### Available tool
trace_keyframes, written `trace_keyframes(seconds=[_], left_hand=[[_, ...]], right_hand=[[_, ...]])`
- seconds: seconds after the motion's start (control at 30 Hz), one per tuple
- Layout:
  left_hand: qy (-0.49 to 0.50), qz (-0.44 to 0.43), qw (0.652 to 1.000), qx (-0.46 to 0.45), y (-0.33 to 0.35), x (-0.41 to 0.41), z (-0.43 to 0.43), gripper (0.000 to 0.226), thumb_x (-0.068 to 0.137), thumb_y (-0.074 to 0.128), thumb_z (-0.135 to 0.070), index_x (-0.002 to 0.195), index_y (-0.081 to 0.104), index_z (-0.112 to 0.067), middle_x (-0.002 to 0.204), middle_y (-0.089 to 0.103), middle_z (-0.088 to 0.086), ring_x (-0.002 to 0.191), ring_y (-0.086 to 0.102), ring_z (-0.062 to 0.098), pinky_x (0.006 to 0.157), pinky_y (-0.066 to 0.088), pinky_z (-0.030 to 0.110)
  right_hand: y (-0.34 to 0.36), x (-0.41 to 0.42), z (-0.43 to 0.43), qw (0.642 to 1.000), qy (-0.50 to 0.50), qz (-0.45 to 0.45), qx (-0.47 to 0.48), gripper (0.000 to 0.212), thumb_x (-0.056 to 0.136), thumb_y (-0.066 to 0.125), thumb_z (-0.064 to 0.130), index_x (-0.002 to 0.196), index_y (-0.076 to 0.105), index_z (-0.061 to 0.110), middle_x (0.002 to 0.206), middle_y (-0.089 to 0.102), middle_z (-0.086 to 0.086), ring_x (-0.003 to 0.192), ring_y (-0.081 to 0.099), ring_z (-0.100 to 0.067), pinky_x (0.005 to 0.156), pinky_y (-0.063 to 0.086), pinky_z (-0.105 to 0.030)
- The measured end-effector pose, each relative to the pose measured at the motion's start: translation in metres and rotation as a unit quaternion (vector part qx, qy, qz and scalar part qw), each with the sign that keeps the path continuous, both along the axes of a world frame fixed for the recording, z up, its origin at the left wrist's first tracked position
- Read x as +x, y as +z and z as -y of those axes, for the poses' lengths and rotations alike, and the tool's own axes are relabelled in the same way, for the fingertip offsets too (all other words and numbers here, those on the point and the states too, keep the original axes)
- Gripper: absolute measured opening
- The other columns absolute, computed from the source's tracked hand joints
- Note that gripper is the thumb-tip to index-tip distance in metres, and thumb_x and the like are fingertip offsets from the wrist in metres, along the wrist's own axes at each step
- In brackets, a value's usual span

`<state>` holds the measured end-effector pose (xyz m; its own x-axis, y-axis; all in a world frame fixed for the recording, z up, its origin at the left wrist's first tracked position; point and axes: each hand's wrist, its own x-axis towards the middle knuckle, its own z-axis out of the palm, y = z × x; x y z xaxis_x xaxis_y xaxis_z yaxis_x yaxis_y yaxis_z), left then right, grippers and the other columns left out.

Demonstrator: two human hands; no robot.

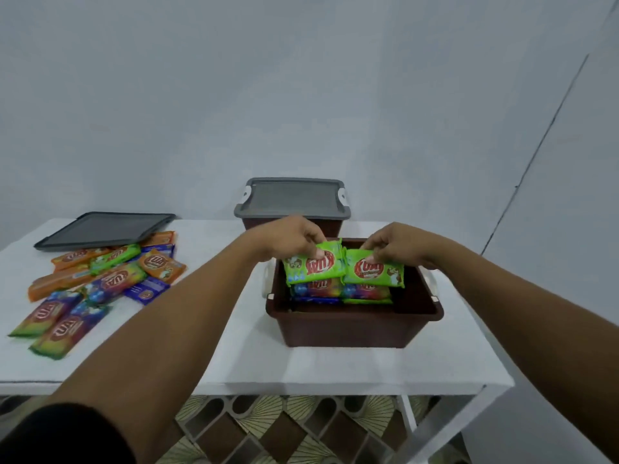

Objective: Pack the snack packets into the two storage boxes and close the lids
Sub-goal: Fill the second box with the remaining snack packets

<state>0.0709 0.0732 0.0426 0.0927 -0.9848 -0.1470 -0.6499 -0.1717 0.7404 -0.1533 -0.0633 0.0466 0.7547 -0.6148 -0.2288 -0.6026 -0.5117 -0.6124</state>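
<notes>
Left hand [294,237] pinches green packet [313,266]; right hand [395,244] pinches second green packet [373,271]; long axes 3–9 o'clock; open box [355,324] directly beneath.

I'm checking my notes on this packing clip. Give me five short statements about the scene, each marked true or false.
1. The left hand holds a green packet over the open box. True.
2. The right hand holds nothing. False: it holds a second green packet.
3. The far box has no lid. False: a grey lid sits on it.
4. A loose lid lies at the left of the table. True.
5. The open box is otherwise empty. False: packets already lie in it, and a pile waits on the table.
</notes>
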Motion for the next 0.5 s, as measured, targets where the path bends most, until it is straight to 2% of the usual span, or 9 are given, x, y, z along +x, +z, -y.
trace_keyframes(seconds=[0.07, 0.17, 0.23, 0.3, 0.43, 0.5], left_hand=[[-0.034, 0.074, 0.996, 0.046, -0.016, -0.011, 0.012, 0.008, 0.091, 0.074, -0.015, 0.099, 0.074, -0.012, 0.082, 0.071, -0.001, 0.076, 0.062, 0.015, 0.066, 0.051, 0.032], [-0.060, 0.170, 0.974, 0.135, -0.040, -0.016, 0.021, 0.015, 0.090, 0.074, -0.016, 0.104, 0.074, -0.020, 0.101, 0.073, -0.001, 0.097, 0.066, 0.020, 0.088, 0.054, 0.039], [-0.064, 0.183, 0.965, 0.176, -0.046, -0.021, 0.024, 0.023, 0.092, 0.073, -0.019, 0.115, 0.073, -0.019, 0.109, 0.069, -0.004, 0.107, 0.063, 0.023, 0.091, 0.051, 0.036], [-0.076, 0.196, 0.957, 0.201, -0.048, -0.026, 0.028, 0.024, 0.093, 0.071, -0.022, 0.117, 0.073, -0.020, 0.112, 0.066, -0.005, 0.109, 0.061, 0.023, 0.090, 0.046, 0.033], [-0.092, 0.257, 0.927, 0.257, -0.058, -0.033, 0.034, 0.026, 0.096, 0.068, -0.027, 0.119, 0.073, -0.015, 0.122, 0.068, 0.003, 0.111, 0.060, 0.026, 0.098, 0.049, 0.040], [-0.089, 0.273, 0.922, 0.261, -0.062, -0.036, 0.035, 0.030, 0.097, 0.067, -0.027, 0.125, 0.072, -0.017, 0.123, 0.065, -0.001, 0.112, 0.056, 0.024, 0.098, 0.046, 0.038]], right_hand=[[-0.016, 0.000, 0.001, 0.999, 0.017, -0.043, -0.029, 0.022, 0.087, 0.072, 0.015, 0.108, 0.077, 0.020, 0.096, 0.075, 0.001, 0.096, 0.069, -0.016, 0.090, 0.055, -0.036], [-0.043, 0.004, -0.001, 0.995, 0.043, -0.089, -0.014, 0.025, 0.088, 0.070, 0.009, 0.110, 0.076, 0.017, 0.096, 0.074, 0.000, 0.096, 0.067, -0.019, 0.087, 0.054, -0.033], [-0.056, 0.006, -0.002, 0.992, 0.052, -0.115, 0.010, 0.026, 0.088, 0.071, 0.011, 0.114, 0.075, 0.015, 0.100, 0.072, 0.001, 0.099, 0.065, -0.019, 0.089, 0.051, -0.031], [-0.063, 0.007, -0.002, 0.988, 0.065, -0.140, 0.024, 0.027, 0.089, 0.072, 0.015, 0.116, 0.075, 0.014, 0.112, 0.070, 0.000, 0.107, 0.061, -0.020, 0.097, 0.047, -0.031], [-0.063, 0.007, -0.003, 0.967, 0.131, -0.216, -0.034, 0.032, 0.095, 0.065, 0.023, 0.127, 0.069, 0.016, 0.126, 0.062, 0.001, 0.118, 0.054, -0.020, 0.103, 0.040, -0.030], [-0.061, 0.009, -0.002, 0.952, 0.161, -0.251, -0.074, 0.036, 0.097, 0.063, 0.026, 0.131, 0.066, 0.018, 0.132, 0.060, 0.001, 0.121, 0.052, -0.021, 0.102, 0.038, -0.029]])
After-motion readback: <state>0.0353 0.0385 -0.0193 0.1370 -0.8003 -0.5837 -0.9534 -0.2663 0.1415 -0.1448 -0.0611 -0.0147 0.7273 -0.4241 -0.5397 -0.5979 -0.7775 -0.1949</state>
